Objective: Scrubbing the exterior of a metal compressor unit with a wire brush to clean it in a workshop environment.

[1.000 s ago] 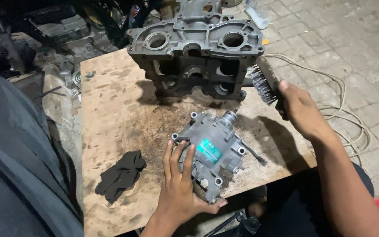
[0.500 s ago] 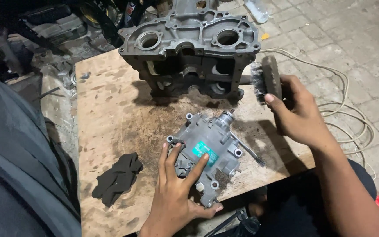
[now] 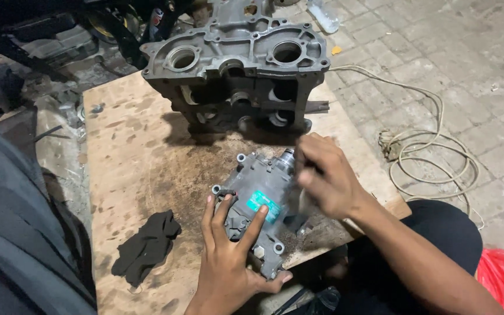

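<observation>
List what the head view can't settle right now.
- Right hand: motion-blurred; what it grips is hidden by its fingers.
- Pump: right side covered by that hand, lower end by the left hand.
- Engine block: top cut off by the frame edge.

Small pump housing [image 3: 258, 216]: dull grey cast metal, grimy. Big engine casting [image 3: 237, 70]: matt rough metal. Board [image 3: 135, 157]: stained bare wood. Rag [image 3: 147, 245]: black cloth.
</observation>
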